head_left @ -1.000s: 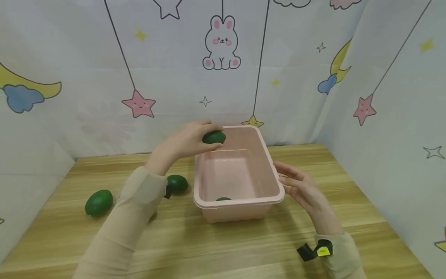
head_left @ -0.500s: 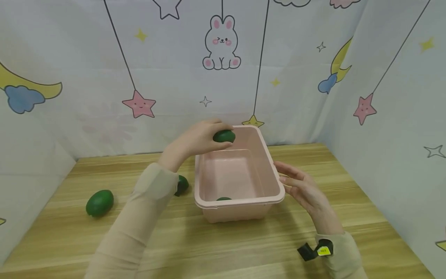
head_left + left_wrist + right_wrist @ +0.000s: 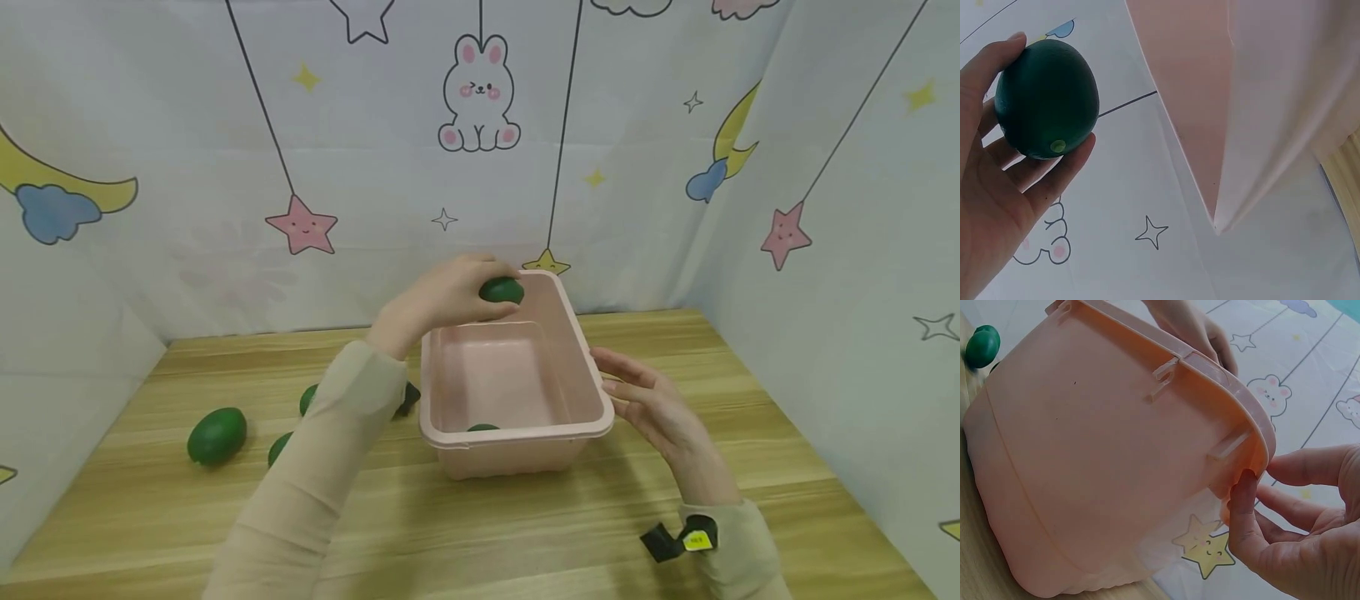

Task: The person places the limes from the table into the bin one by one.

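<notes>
Head view: a right hand (image 3: 662,412) pinches the rim (image 3: 517,434) of a pale pink rectangular plastic bin (image 3: 517,458); a tug might tilt it. Farther off, apparently over the bin's far end, a left hand (image 3: 452,293) grips a dark green egg-shaped fruit (image 3: 502,290), which could slip if that grip loosens.

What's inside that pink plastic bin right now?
One green oval fruit, just its top visible. The near wall of the bin hides the rest, so anything beside it low down can't be seen.
</notes>
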The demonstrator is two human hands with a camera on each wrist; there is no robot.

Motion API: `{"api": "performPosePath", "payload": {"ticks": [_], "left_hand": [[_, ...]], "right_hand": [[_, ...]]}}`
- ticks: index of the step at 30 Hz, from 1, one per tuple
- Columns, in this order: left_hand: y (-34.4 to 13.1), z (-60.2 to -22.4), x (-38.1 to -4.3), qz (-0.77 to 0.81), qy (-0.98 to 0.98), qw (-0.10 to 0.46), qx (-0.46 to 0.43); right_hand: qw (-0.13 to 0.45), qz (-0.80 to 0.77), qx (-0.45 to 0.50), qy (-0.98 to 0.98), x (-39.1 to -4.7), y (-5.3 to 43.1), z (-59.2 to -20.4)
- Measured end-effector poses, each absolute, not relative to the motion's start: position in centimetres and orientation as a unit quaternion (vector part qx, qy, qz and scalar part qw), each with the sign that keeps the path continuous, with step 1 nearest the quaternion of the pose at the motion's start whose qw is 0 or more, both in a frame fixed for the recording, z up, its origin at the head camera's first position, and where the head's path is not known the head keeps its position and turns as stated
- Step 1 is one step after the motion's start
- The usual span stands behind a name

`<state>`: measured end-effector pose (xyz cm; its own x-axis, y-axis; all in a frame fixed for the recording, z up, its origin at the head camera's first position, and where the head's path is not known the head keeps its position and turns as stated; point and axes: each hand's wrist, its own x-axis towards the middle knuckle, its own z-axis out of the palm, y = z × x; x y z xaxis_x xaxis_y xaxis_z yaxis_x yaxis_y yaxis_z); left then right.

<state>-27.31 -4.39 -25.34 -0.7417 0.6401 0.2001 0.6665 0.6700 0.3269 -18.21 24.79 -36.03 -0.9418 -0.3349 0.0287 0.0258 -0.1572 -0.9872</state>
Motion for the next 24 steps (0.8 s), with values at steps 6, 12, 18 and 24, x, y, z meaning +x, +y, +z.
{"api": "performPosePath", "payload": {"ticks": [6,12,18,24], "left_hand": [[-3.7,-25.6,-27.7,-0.178,-0.915,0.019,-0.361],[-3.1,-25.5,-28.0,-0.158,-0.913,0.016,-0.376],[-2.3,-25.6,-28.2,-0.145,-0.911,-0.003,-0.387],[-1.7,-25.8,-28.0,-0.129,-0.915,-0.022,-0.382]], "right_hand": [[0.12,-0.75,-0.121,0.639,-18.2,24.7,-36.0],[0.121,-0.751,-0.122,0.637,-18.3,24.7,-36.0],[0.121,-0.75,-0.119,0.639,-18.3,24.8,-36.0],[0.121,-0.748,-0.115,0.642,-18.2,24.7,-36.0]]}}
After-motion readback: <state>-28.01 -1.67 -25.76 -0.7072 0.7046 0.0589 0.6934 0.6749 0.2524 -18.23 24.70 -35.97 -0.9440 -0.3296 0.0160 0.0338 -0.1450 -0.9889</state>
